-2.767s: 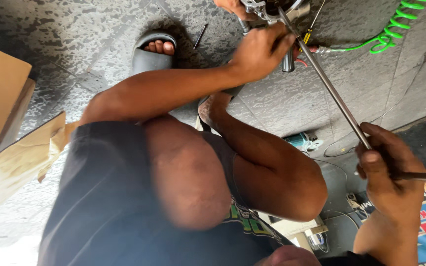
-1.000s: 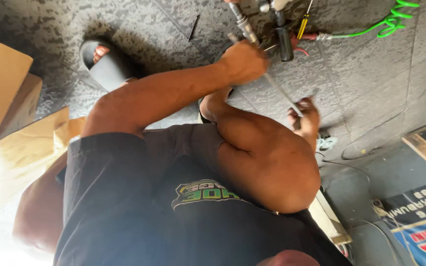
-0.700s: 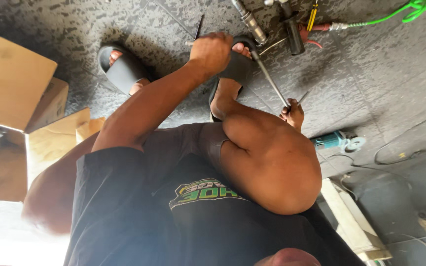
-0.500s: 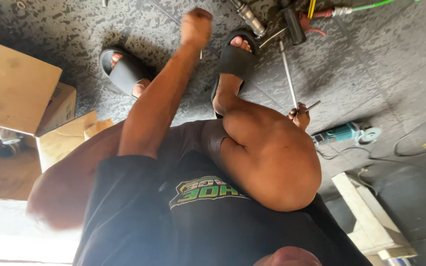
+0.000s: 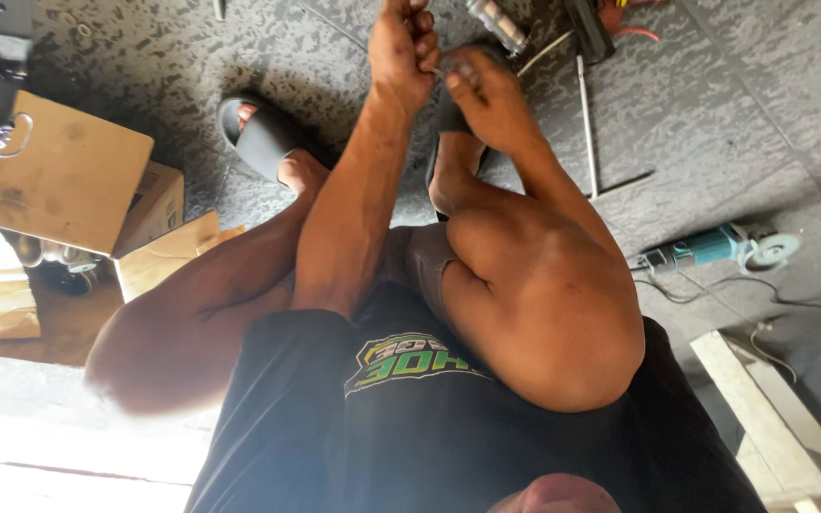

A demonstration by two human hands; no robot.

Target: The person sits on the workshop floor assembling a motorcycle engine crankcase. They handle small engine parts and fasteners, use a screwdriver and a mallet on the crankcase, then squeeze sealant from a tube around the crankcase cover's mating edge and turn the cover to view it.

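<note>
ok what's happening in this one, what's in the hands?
A person squats on the grey floor, both hands brought together near the top of the view. The left hand and right hand pinch something small between the fingertips; it is too small to identify. A thin metal rod lies on the floor just right of the hands, touched by neither. A teal angle grinder lies farther right, and cardboard boxes sit at the left.

A dark, speckled grey floor [image 5: 144,57] is seen, on which a thin metal rod [image 5: 585,123] is laid near a teal angle grinder [image 5: 715,249] with its cable trailing. Two grey slide sandals [image 5: 263,142] are planted on it, and open cardboard boxes [image 5: 59,176] are set at one side. A pale wooden board [image 5: 762,427] is rested in the corner.
</note>
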